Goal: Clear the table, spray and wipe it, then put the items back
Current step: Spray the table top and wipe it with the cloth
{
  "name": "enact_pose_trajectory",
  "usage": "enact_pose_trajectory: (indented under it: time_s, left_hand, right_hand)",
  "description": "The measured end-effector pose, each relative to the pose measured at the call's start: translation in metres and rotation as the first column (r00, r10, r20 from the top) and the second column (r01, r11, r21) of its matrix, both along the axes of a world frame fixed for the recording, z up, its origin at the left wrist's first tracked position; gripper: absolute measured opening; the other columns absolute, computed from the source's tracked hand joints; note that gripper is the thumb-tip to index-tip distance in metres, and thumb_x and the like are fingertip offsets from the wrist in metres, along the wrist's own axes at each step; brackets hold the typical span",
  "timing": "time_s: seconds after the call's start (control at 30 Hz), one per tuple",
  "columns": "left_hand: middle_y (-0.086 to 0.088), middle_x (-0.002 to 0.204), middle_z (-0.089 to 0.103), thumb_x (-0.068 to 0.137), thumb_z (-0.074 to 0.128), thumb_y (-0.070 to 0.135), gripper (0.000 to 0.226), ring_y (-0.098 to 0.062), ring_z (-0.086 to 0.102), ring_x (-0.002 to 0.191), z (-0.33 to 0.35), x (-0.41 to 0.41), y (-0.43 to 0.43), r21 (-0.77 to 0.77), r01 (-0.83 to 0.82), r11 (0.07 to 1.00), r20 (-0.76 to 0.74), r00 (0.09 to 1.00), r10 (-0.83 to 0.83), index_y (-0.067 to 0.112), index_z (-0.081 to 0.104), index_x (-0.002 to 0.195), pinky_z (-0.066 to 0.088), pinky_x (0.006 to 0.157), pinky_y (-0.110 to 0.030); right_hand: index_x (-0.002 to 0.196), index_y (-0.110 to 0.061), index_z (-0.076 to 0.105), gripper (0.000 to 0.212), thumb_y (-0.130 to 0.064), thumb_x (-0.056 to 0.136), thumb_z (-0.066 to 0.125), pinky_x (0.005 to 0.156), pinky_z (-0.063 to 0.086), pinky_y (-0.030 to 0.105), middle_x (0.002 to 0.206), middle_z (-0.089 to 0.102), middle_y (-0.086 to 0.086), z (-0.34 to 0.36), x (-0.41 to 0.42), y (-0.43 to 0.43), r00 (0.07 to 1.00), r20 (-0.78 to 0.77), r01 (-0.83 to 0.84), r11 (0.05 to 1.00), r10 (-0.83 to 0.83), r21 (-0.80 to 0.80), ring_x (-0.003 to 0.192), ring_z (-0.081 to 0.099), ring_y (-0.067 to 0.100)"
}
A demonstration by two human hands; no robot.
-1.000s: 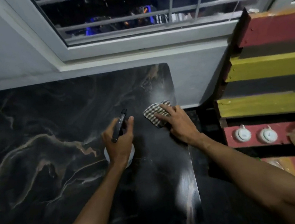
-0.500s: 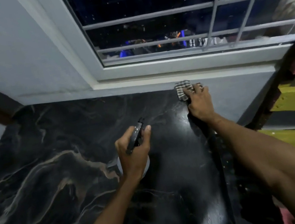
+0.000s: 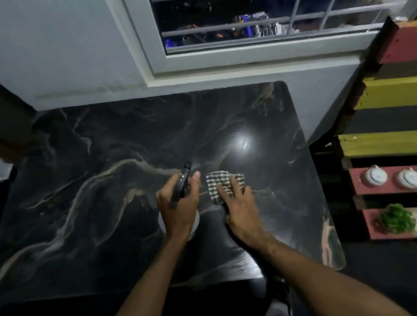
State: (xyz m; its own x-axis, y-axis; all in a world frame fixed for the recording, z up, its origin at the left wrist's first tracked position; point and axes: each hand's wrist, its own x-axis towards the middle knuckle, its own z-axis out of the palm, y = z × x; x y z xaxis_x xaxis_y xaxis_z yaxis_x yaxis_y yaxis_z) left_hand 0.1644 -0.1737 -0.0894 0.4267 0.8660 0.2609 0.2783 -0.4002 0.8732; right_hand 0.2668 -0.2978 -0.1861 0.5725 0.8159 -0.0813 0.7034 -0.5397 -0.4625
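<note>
Now left hand [image 3: 180,207] clasps spray bottle [image 3: 182,183]; right hand [image 3: 238,205] presses checkered cloth [image 3: 221,183].

Left hand [image 3: 181,212] grips a spray bottle [image 3: 182,187] over the black marble table [image 3: 85,207]; right hand [image 3: 238,208] presses a checked cloth [image 3: 220,182] flat just beside it, at three o'clock. The bottle's pale body is largely hidden, apparently touching the tabletop.
</note>
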Motion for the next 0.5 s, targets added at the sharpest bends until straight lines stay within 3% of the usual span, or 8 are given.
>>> enact_pose_trajectory:
  time_s: [0.03,0.17,0.3,0.4,0.5]
  left_hand:
    - [0.009,0.058,0.058,0.093,0.074,0.019,0.034,-0.007,0.057,0.054,0.0,-0.019,0.006,-0.006,-0.016,1.0,-0.004,1.0,0.016,0.014,0.057,0.065,0.044,0.054,-0.029]
    - [-0.003,0.06,0.062,0.093,0.072,0.027,0.036,-0.019,0.062,0.057,0.003,-0.076,0.029,-0.011,-0.108,0.994,-0.024,0.994,0.107,0.005,0.061,0.067,0.05,0.057,-0.039]
    - [0.007,0.058,0.058,0.093,0.074,0.018,0.034,-0.002,0.055,0.054,0.009,-0.142,0.051,0.025,-0.197,0.98,-0.018,0.98,0.198,0.012,0.058,0.064,0.048,0.055,-0.03]
    - [0.001,0.055,0.055,0.093,0.075,0.018,0.04,-0.01,0.051,0.052,0.008,-0.178,0.059,0.057,-0.258,0.964,-0.034,0.965,0.26,0.006,0.053,0.061,0.045,0.053,-0.034]
    - [-0.001,0.054,0.054,0.094,0.074,0.02,0.043,-0.015,0.051,0.05,0.007,-0.195,0.057,0.067,-0.259,0.963,-0.031,0.965,0.262,0.006,0.052,0.061,0.045,0.053,-0.035]
  right_hand:
    - [0.149,-0.025,0.041,0.081,-0.006,0.071,0.055,0.098,0.043,0.043,0.161,0.023,0.013,-0.001,-0.017,0.009,1.0,0.002,-0.016,1.0,0.016,0.01,0.115,0.037,0.033]
    - [0.144,-0.025,0.046,0.071,-0.004,0.076,0.052,0.097,0.043,0.045,0.159,0.023,0.015,0.003,-0.042,0.052,0.974,-0.066,0.219,0.976,-0.218,0.016,0.113,0.037,0.036]
    - [0.148,-0.023,0.042,0.075,-0.007,0.075,0.051,0.103,0.041,0.047,0.161,0.02,0.017,0.005,-0.105,0.096,0.989,0.01,-0.146,0.989,0.146,0.016,0.12,0.036,0.04]
    - [0.149,-0.022,0.04,0.073,-0.007,0.078,0.053,0.101,0.043,0.05,0.162,0.018,0.02,0.004,-0.155,0.103,0.981,-0.032,-0.19,0.982,0.191,0.02,0.121,0.038,0.043]
    - [0.147,-0.021,0.044,0.075,-0.003,0.075,0.055,0.089,0.049,0.047,0.16,0.025,0.019,0.004,-0.185,0.065,0.853,0.033,-0.521,0.854,0.52,0.01,0.108,0.045,0.041]
